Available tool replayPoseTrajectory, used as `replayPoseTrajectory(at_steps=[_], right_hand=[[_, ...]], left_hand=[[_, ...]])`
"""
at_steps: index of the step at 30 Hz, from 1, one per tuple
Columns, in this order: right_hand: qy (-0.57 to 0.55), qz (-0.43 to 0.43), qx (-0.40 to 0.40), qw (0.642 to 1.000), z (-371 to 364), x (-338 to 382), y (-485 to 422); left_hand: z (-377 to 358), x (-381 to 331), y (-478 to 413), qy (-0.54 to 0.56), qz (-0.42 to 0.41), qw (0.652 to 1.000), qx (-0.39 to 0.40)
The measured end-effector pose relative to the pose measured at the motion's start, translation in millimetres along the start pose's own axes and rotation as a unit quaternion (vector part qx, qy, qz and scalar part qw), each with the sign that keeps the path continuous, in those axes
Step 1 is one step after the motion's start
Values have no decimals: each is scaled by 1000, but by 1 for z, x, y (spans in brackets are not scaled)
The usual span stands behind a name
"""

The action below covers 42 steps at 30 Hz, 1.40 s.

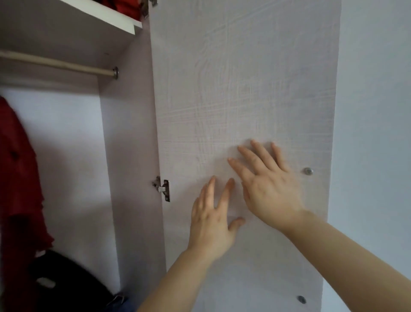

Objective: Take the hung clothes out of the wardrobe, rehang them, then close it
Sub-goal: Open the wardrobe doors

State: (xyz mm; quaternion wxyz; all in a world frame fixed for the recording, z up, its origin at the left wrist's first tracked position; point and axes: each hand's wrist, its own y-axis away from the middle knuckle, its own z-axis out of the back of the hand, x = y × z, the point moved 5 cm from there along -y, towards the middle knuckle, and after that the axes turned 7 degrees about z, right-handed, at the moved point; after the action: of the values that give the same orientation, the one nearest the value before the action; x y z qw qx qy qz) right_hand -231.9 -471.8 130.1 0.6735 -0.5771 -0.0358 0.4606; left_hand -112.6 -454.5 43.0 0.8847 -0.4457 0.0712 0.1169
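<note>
Wardrobe door [244, 78] stood open, filling centre frame, inner face toward us. Red garment [17, 178] hung at the left edge inside, black bag [66, 285] below it, lower left. We had right hand [269, 189] and left hand [211, 220] flat on the door, fingers straight: both grips released, nothing grasped. Rail [55, 63] crossed upper left. Hinge [163, 189] sat left of our hands.

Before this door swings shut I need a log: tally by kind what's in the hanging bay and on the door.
Red garment: 1
Black bag: 1
Rail: 1
Door hinges: 2
Round metal studs: 2
Hands flat on the door: 2, left hand, right hand
Total: 9
</note>
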Motion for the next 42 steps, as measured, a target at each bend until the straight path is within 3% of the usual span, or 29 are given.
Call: replayPoseTrajectory(at_steps=[6, 13, 19, 23, 29, 34, 37, 42], right_hand=[[-147, 29, -10, 989, -18, 51, -21], [-335, 97, 33, 937, -24, 155, -36], [-448, 149, 35, 881, -6, 245, -48], [-463, 184, 40, 866, -1, 292, -60], [-493, 178, 38, 851, -3, 337, -82], [-512, 148, 47, 845, -17, 355, -100], [-528, 138, 50, 836, -24, 364, -104], [-561, 124, 40, 817, -24, 371, -115]], left_hand=[[45, 72, 46, -98, 147, 984, 14], [146, 131, 131, -266, 292, 919, -10], [224, 153, 183, -351, 350, 868, -35], [262, 172, 203, -367, 370, 852, -54], [293, 213, 204, -352, 374, 853, -87], [299, 233, 181, -225, 352, 894, -160], [295, 237, 176, -134, 378, 885, -238], [298, 242, 177, -85, 386, 881, -261]])
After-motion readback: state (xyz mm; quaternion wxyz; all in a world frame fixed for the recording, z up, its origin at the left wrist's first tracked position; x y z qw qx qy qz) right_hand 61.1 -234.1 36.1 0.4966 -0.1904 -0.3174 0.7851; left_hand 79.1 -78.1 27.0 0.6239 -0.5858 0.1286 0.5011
